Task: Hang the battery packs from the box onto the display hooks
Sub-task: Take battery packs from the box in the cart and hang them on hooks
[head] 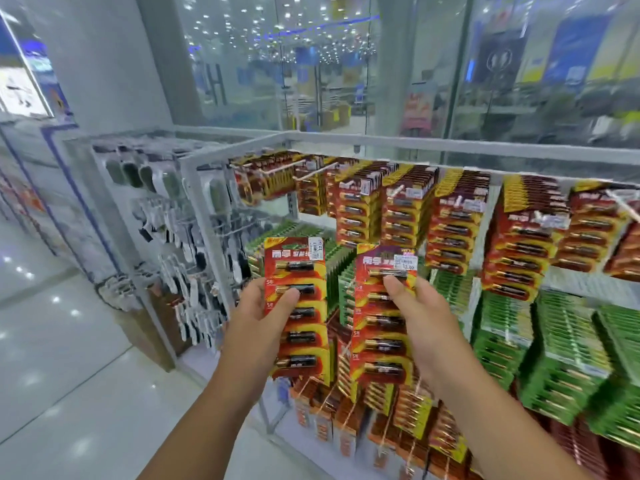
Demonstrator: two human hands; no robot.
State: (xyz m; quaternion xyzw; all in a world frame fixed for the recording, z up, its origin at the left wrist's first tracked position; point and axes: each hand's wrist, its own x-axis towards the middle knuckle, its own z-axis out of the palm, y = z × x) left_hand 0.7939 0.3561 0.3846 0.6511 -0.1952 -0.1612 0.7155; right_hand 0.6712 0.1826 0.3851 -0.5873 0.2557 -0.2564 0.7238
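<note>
My left hand [258, 315] grips a long red-and-yellow card strip of five black batteries [298, 308], thumb across its front, held upright. My right hand [420, 318] pinches a second matching red-and-yellow battery strip [382, 317] near its top, thumb on the front; the two strips hang side by side, apart. Both are raised before the white wire display rack [381, 142], just below its rows of hanging red battery packs [412, 206] and beside the green packs [554, 344].
</note>
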